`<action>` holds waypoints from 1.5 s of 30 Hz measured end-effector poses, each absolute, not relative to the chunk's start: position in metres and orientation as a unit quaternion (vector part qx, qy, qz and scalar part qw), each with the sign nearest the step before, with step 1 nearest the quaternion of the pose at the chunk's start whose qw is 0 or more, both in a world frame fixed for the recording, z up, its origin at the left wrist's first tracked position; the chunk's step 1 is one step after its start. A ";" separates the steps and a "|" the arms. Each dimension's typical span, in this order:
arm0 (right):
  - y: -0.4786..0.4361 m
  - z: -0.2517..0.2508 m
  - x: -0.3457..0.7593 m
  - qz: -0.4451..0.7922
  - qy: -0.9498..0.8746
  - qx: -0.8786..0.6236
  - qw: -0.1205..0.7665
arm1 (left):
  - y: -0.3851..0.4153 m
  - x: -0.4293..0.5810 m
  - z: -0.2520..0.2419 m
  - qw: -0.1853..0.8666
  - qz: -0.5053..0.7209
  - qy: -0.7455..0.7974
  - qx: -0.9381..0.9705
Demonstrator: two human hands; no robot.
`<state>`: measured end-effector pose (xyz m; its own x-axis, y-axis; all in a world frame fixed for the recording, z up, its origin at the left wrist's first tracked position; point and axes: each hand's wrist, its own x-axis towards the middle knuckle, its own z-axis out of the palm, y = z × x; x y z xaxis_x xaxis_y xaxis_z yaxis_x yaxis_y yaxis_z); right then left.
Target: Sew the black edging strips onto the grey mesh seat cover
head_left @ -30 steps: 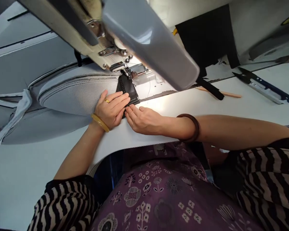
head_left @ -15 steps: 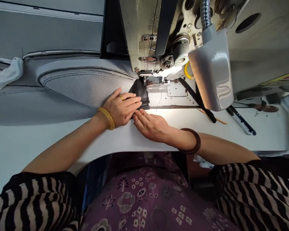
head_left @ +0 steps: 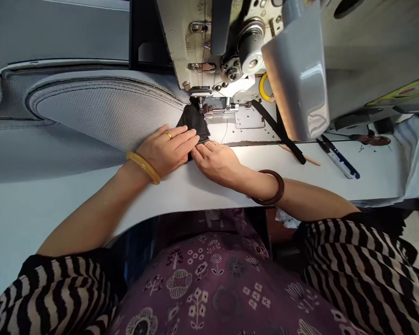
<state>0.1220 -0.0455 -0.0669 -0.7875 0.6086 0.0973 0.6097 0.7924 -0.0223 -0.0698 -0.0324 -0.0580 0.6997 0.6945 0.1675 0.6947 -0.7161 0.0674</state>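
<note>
A sewing machine's presser foot (head_left: 200, 106) stands over a black webbing strap (head_left: 196, 122), which has stitch lines and joins the tip of a grey mesh fabric piece (head_left: 104, 109). My left hand (head_left: 169, 148) lies flat with its fingers stretched out, across the mesh and onto the strap. Close beside it, my right hand (head_left: 216, 162) has its fingers pressed together on the strap's near edge; the thumb is hidden. Thread (head_left: 225, 132) trails over the metal plate right of the foot.
A grey lamp head (head_left: 296, 79) hangs right of the needle area. On the white table (head_left: 160, 197) lie a dark strip (head_left: 279, 132), a thin wooden stick (head_left: 312, 161), a cutter knife (head_left: 339, 157) and small snips (head_left: 372, 139). A yellow ring (head_left: 264, 88) sits behind the lamp. Grey fabric spreads leftward.
The camera view has shifted, so the scene sits further up and left. More of the strap shows past my left fingers. My right fingers have closed in at its near edge.
</note>
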 end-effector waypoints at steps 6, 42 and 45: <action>-0.038 -0.056 0.117 -0.002 -0.963 -0.267 0.040 | -0.033 -0.069 -0.056 0.001 -0.115 -0.390 -0.914; -0.039 -0.082 0.129 -0.071 -0.938 -0.296 0.169 | -0.020 -0.067 -0.072 0.024 -0.122 -0.379 -0.917; -0.036 -0.085 0.128 -0.102 -0.927 -0.315 0.178 | -0.012 -0.066 -0.073 0.006 -0.126 -0.385 -0.914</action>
